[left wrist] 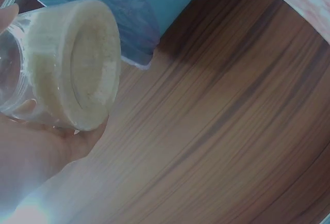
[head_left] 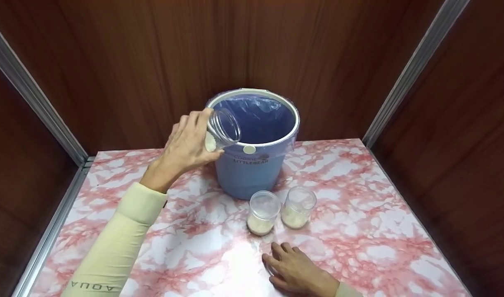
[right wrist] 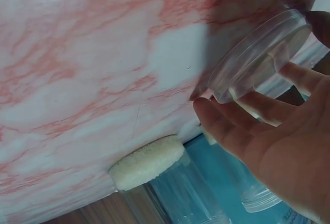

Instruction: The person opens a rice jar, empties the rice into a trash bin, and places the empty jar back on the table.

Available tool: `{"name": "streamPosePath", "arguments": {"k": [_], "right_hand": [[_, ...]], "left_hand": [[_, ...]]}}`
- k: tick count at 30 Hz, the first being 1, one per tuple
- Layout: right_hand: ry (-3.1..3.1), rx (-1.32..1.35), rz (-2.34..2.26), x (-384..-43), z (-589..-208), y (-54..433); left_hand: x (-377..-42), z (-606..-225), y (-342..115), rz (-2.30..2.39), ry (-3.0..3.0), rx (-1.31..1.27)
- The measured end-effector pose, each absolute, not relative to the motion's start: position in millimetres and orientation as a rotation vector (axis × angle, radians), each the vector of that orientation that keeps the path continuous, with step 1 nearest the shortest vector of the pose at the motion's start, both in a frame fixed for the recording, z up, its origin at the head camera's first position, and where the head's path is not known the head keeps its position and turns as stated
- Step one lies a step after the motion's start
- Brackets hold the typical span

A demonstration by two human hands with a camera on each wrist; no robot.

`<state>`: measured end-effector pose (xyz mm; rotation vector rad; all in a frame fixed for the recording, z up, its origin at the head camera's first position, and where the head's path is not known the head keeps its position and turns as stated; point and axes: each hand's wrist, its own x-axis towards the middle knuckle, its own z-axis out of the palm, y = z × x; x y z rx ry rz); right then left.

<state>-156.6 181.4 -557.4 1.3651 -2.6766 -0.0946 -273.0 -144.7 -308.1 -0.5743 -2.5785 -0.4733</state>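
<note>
My left hand [head_left: 185,144] grips a clear screw-top jar [head_left: 223,130] tipped on its side, its mouth over the near left rim of a blue bin [head_left: 252,175]. White grainy stuff [left wrist: 85,69] lies inside that jar towards its base. Low in the head view, my right hand [head_left: 295,268] is at the tabletop, fingers and thumb around a round clear lid [right wrist: 258,61]. The lid is mostly hidden beneath the hand from above. Just beyond it stand two upright clear jars, the left jar [head_left: 264,210] and right jar [head_left: 299,208], both partly filled with whitish grains.
A translucent bag [head_left: 256,105] lines the bin, held under a pale ring. The table [head_left: 185,255] has a pink and white marbled top. Brown wood-grain panels [head_left: 173,53] with metal edge strips [head_left: 421,66] enclose it at the back and sides.
</note>
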Motion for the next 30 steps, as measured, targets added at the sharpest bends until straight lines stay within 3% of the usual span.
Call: {"name": "streamPosePath", "arguments": {"k": [18, 30], "right_hand": [[-2.762, 1.362, -0.029, -156, -550, 180], [-2.714, 1.347, -0.055, -159, -548, 180]], "left_hand": [[-291, -272, -128, -0.131, -2.735, -0.547], [-302, -271, -117, -0.01, -2.755, -0.58]]}}
